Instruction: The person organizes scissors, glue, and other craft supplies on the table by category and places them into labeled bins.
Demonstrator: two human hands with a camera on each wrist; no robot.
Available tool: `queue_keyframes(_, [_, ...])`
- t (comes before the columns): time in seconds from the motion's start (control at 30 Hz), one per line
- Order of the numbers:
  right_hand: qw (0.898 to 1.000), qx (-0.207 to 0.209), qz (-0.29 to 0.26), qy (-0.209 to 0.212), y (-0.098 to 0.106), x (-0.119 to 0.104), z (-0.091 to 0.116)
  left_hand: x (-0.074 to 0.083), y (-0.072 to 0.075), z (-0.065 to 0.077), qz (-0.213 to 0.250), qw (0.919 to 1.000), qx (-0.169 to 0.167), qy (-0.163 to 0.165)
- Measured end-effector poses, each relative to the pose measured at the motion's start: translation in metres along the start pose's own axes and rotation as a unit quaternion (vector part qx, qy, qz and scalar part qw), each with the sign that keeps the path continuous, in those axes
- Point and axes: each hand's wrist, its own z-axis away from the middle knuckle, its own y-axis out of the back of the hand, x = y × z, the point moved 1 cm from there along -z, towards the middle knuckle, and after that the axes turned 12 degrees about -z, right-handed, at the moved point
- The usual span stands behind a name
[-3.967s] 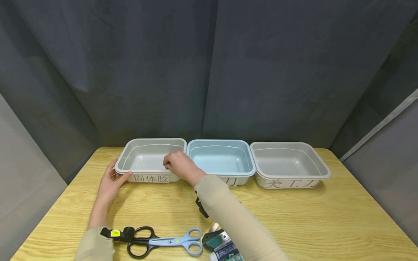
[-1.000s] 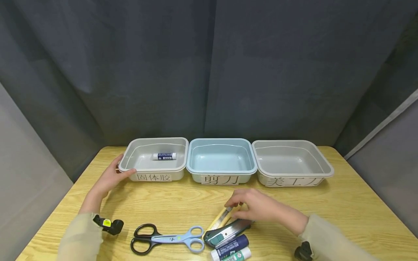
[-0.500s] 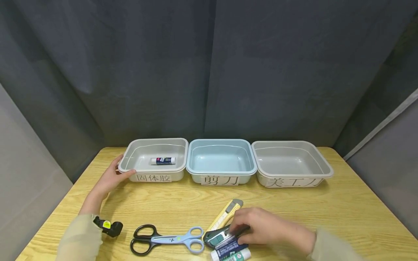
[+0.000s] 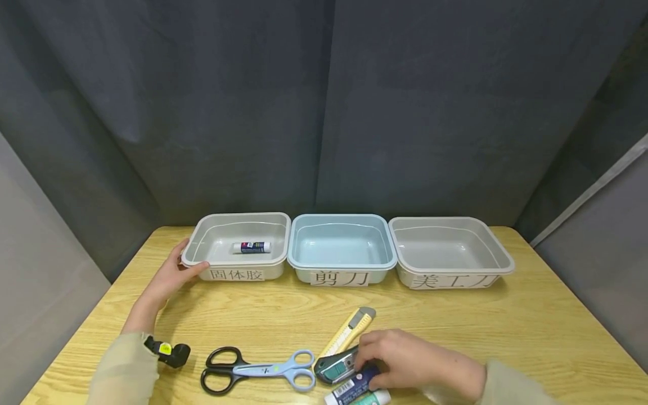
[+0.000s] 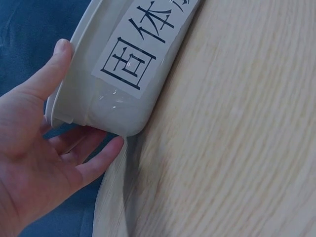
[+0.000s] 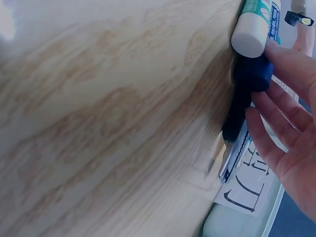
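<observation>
My left hand [image 4: 169, 277] holds the near left corner of the left grey bin [image 4: 275, 273], its thumb on the rim and its fingers round the side, as the left wrist view also shows. Inside that bin lies a dark blue glue stick [image 4: 253, 247]. My right hand [image 4: 407, 360] is at the front pile, thumb and fingers round the dark blue end of another glue stick [image 4: 349, 390]. A green-and-white glue stick [image 6: 249, 34] lies against it. Partly behind the fingers is a dark green utility knife [image 4: 335, 367]; a yellow utility knife [image 4: 349, 331] lies beyond.
Black-handled and blue-handled scissors [image 4: 260, 370] lie left of the pile. A blue bin [image 4: 304, 275] stands in the middle and a second grey bin [image 4: 405, 275] at right, all with paper labels. A dark curtain [image 4: 243, 112] hangs behind the table [image 4: 228, 315].
A glue stick has come to lie in the left bin. My right hand has moved from that bin back to the pile, past the knives to the blue glue stick. The left hand stays put.
</observation>
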Motion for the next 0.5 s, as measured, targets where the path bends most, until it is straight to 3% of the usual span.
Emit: queue_keyframes(0.5, [0.999, -0.017, 0.012, 0.03, -0.0015, 0.0006, -0.0042, 0.001, 0.0008, 0.0002, -0.001, 1.0, -0.006, -0.006])
